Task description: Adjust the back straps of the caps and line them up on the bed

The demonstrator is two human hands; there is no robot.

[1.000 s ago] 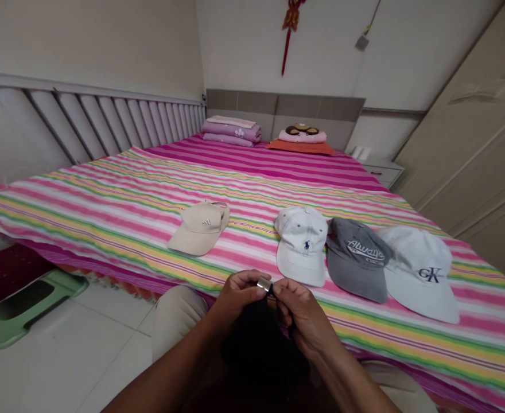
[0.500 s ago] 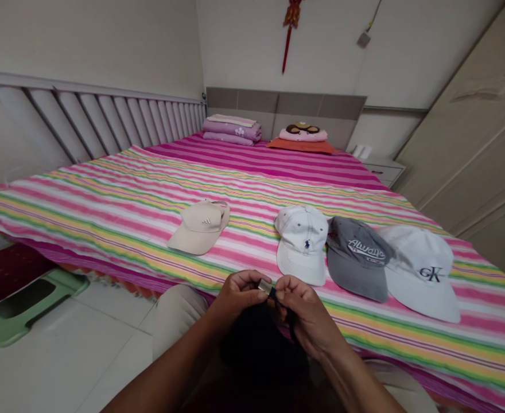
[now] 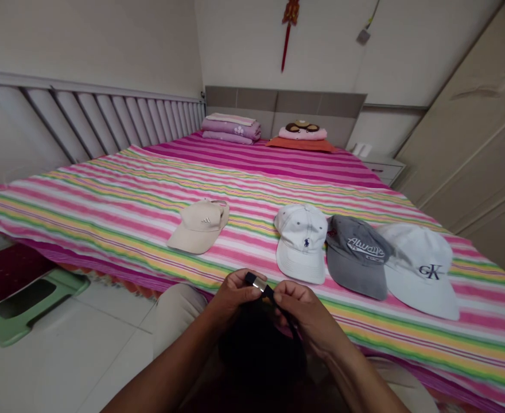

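A black cap lies in my lap, its lower part lost in shadow. Its dark strap runs through a silver metal buckle between my hands. My left hand pinches the buckle, with a dark strap end showing beyond it. On the other side, my right hand grips the strap close to the buckle. Past my hands on the bed sit a beige visor cap, a white cap with a small dark emblem, a grey cap with white lettering, and a white cap marked CK.
The caps rest on a striped bedspread. Folded purple bedding and a pink pile stand by the headboard. A green stool is on the floor at left, below a white railing.
The dark strap end now sticks out past the buckle on the left-hand side, and more of the buckle shows. Both hands stay in nearly the same place.
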